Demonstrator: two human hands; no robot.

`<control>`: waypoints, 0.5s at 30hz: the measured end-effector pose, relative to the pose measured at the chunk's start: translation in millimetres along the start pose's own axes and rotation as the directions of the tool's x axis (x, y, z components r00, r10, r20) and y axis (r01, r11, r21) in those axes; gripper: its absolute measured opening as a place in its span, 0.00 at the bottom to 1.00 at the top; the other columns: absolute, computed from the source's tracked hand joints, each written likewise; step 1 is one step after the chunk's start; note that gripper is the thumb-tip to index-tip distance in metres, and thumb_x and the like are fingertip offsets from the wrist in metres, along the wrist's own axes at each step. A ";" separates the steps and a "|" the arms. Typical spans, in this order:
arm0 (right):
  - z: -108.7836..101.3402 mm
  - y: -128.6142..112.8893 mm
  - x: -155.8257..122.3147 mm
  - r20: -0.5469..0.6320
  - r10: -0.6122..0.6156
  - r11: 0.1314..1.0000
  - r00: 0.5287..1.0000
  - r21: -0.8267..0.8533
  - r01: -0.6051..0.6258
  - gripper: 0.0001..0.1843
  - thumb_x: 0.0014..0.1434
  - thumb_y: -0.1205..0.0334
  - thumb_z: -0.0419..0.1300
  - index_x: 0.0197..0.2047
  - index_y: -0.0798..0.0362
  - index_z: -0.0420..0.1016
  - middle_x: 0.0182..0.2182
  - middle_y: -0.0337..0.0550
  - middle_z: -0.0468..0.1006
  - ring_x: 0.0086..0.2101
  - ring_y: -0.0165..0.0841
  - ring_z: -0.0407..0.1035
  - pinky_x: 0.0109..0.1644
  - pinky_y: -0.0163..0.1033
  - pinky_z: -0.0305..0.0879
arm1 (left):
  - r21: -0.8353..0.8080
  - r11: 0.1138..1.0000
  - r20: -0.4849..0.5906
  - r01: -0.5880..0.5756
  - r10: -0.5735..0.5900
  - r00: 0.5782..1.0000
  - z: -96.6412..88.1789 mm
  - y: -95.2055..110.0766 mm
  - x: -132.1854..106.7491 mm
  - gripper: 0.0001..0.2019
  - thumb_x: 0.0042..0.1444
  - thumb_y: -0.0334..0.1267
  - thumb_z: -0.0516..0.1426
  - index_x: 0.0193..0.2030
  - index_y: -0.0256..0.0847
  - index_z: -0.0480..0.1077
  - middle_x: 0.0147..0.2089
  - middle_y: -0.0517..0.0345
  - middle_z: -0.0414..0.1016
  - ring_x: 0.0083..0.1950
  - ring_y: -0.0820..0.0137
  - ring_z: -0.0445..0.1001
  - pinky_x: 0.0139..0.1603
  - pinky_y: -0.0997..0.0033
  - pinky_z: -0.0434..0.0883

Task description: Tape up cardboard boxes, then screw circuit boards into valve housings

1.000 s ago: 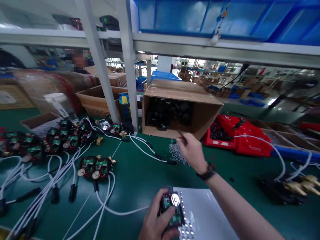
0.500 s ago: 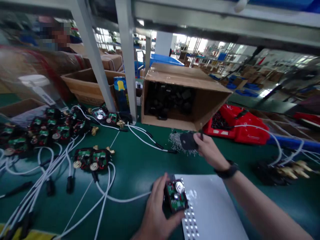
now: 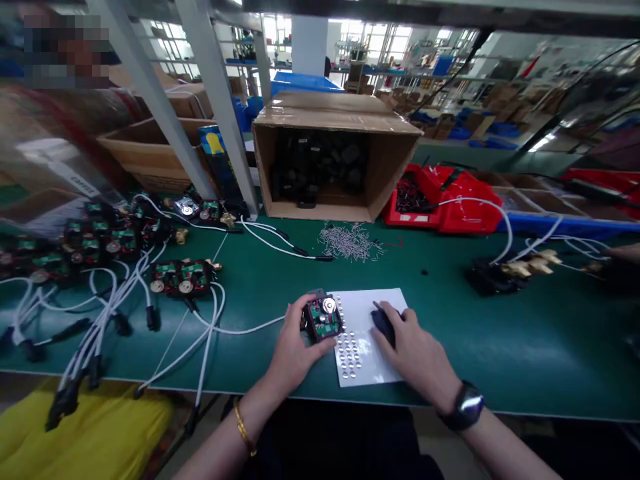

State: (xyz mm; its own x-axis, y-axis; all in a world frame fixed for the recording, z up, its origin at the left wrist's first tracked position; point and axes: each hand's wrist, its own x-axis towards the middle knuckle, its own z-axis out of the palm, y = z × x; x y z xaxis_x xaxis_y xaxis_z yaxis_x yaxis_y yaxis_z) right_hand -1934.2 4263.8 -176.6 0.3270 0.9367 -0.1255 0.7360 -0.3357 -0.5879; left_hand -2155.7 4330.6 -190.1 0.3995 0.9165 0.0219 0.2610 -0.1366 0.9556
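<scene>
My left hand point(image 3: 295, 343) is wrapped round a black housing with an open face, where a green circuit board point(image 3: 320, 325) and a round silver disc show. A white cable runs from its left side. My right hand point(image 3: 417, 347) grips a dark flat cover point(image 3: 383, 325), partly hidden by the fingers, over a white sheet point(image 3: 373, 370). Several small silver round pieces point(image 3: 349, 353) stand in rows along the sheet's left side, close to the housing. Beyond the hands lies a pile of small thin metal pieces point(image 3: 347, 241), perhaps screws or pins.
A cardboard box point(image 3: 320, 212) of black parts lies on its side behind the pile. To its right stands a red bin point(image 3: 460, 217). Several circuit-board units point(image 3: 183, 279) with white cables fill the left. Another cabled unit with brass fittings point(image 3: 530, 263) sits right.
My right hand has come back from the metal pile to the white sheet, bringing the dark cover. My left hand still holds the housing. The view has shifted, showing more of the bench's front edge.
</scene>
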 end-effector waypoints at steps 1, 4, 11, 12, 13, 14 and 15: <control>-1.1 -3.1 0.2 0.031 0.024 0.979 0.999 0.203 -0.030 0.28 0.52 0.44 0.54 0.54 0.47 0.65 0.38 0.48 0.67 0.21 0.29 0.60 0.22 0.36 0.57 | 0.011 1.000 -0.009 0.012 -0.012 1.000 2.8 2.1 -0.8 0.33 0.47 0.37 0.62 0.58 0.44 0.52 0.59 0.49 0.58 0.59 0.60 0.60 0.60 0.54 0.58; 0.3 -13.0 2.8 0.285 0.081 0.657 0.955 0.705 -0.266 0.27 0.56 0.42 0.46 0.52 0.49 0.63 0.31 0.42 0.69 0.14 0.21 0.46 0.15 0.29 0.46 | 0.132 0.991 -0.035 -0.001 0.006 0.999 14.5 11.3 -2.7 0.34 0.46 0.40 0.63 0.58 0.42 0.52 0.56 0.49 0.60 0.56 0.61 0.61 0.57 0.56 0.60; 23.9 -28.3 2.3 0.404 -0.013 0.367 0.915 0.853 -0.372 0.19 0.59 0.48 0.51 0.52 0.45 0.58 0.26 0.31 0.64 0.14 0.18 0.43 0.14 0.25 0.39 | 0.515 0.849 0.106 -0.119 0.075 0.992 35.4 27.4 -2.7 0.35 0.42 0.39 0.65 0.57 0.40 0.55 0.47 0.50 0.65 0.48 0.58 0.63 0.50 0.55 0.63; 23.5 -28.6 1.8 0.354 -0.064 0.479 0.933 0.831 -0.283 0.19 0.60 0.49 0.50 0.52 0.46 0.58 0.30 0.34 0.66 0.16 0.20 0.50 0.15 0.26 0.48 | 0.529 0.839 0.118 -0.125 0.073 0.990 35.5 27.6 -2.1 0.35 0.42 0.39 0.65 0.57 0.39 0.55 0.46 0.49 0.65 0.48 0.58 0.63 0.49 0.55 0.64; 22.1 -28.9 1.6 0.294 -0.126 0.591 0.948 0.789 -0.166 0.19 0.61 0.51 0.50 0.53 0.47 0.58 0.35 0.37 0.68 0.21 0.22 0.59 0.21 0.28 0.58 | 0.537 0.834 0.127 -0.131 0.073 0.989 35.1 27.3 -1.4 0.36 0.43 0.39 0.65 0.57 0.39 0.55 0.46 0.49 0.65 0.47 0.58 0.63 0.49 0.55 0.64; 20.3 -29.5 1.4 0.236 -0.199 0.685 0.951 0.727 -0.037 0.19 0.61 0.52 0.49 0.54 0.49 0.58 0.40 0.41 0.68 0.29 0.27 0.65 0.31 0.32 0.65 | 0.536 0.833 0.134 -0.136 0.076 0.988 34.4 26.6 -0.8 0.36 0.43 0.38 0.65 0.57 0.39 0.55 0.46 0.49 0.66 0.47 0.58 0.63 0.48 0.55 0.64; 18.5 -30.6 1.5 0.194 -0.273 0.753 0.942 0.653 0.083 0.20 0.61 0.54 0.49 0.55 0.51 0.57 0.45 0.44 0.67 0.38 0.31 0.66 0.43 0.37 0.65 | 0.529 0.837 0.136 -0.141 0.080 0.987 33.5 25.7 -0.3 0.35 0.43 0.38 0.64 0.57 0.39 0.55 0.46 0.49 0.66 0.47 0.58 0.63 0.48 0.55 0.64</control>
State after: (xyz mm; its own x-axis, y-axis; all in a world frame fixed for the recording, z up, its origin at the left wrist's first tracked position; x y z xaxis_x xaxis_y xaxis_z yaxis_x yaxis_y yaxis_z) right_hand -1967.2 4277.4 -173.6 -0.0075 0.9936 -0.1131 0.1940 -0.1095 -0.9749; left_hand -2119.6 4314.3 -175.3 0.5348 0.8430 0.0584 0.6271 -0.4423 0.6412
